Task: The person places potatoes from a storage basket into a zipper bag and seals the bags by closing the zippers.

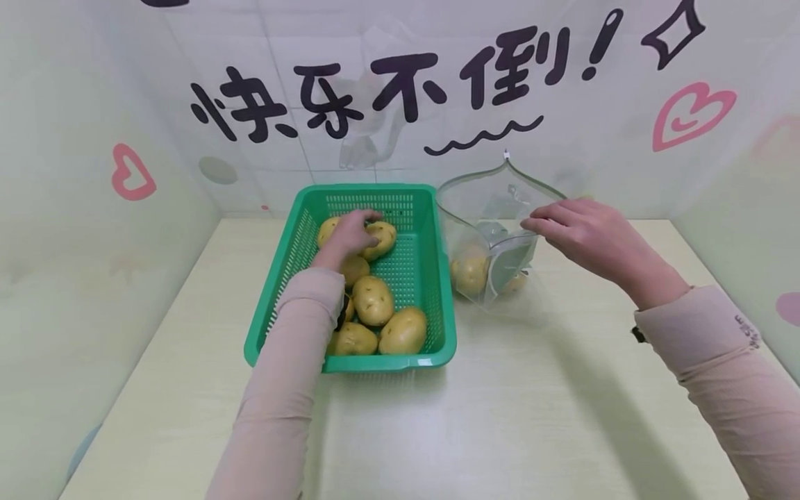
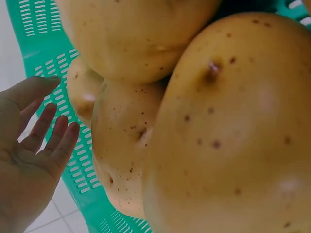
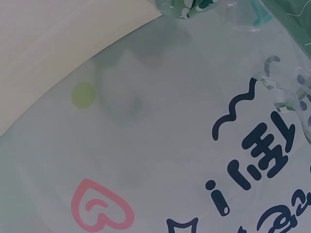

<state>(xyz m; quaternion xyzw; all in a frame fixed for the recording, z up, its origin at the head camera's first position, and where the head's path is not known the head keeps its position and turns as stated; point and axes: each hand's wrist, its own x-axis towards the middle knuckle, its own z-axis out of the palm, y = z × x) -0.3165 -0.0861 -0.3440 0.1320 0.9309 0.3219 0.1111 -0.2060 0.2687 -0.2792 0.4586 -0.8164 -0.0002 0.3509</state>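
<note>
My left hand (image 1: 350, 236) is inside a green plastic basket (image 1: 448, 326), over the potatoes at its far end. Its fingers are extended beside a potato (image 1: 384, 239). From the left wrist, the same hand (image 2: 36, 150) shows spread fingers with nothing between them, and a large potato (image 2: 233, 136) fills the foreground. My right hand (image 1: 581, 232) pinches the rim of a clear zip bag (image 1: 509, 264), which stands with its mouth wide. A potato (image 1: 470, 274) sits low in the bag. Only a bit of bag (image 3: 184, 7) shows from the right wrist, without the hand.
More potatoes (image 1: 373, 301) lie along the left side and front of the basket. Basket and bag stand side by side on a pale table (image 1: 500, 417). Behind them rises a white backdrop (image 1: 400, 153) with black lettering and pink hearts; similar sheets flank the table.
</note>
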